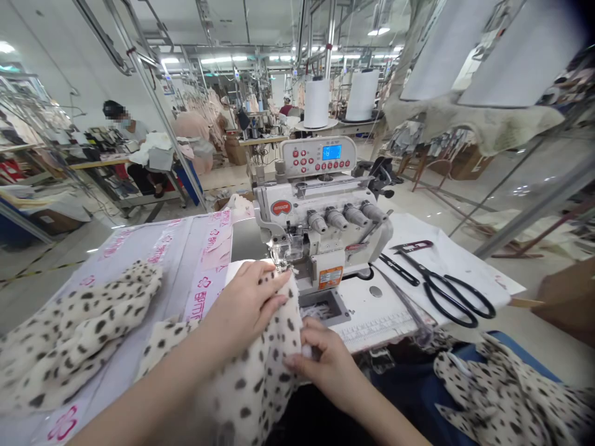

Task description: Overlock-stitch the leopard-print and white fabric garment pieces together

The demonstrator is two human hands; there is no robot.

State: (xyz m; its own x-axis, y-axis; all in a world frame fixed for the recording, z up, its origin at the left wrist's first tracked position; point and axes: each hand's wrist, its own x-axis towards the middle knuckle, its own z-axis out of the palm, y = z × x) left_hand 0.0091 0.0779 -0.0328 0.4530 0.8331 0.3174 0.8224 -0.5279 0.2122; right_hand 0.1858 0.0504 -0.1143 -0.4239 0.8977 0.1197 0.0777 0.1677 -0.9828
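Note:
A cream fabric piece with dark spots (274,341) runs from my lap up to the needle area of a white overlock sewing machine (320,229). My left hand (248,294) lies flat on the fabric close to the presser foot, fingers stretched toward the needle. Lower down, my right hand (323,359) pinches the fabric's right edge between thumb and fingers. The fabric's upper edge goes in under the foot, where the needle itself is hard to make out.
Another spotted piece (79,334) lies on the left of the table. Black scissors (441,288) and thread snips (413,246) rest at the right. More spotted fabric (502,390) sits on a blue surface at lower right. Thread cones (317,102) stand behind; a person (134,133) sits at far left.

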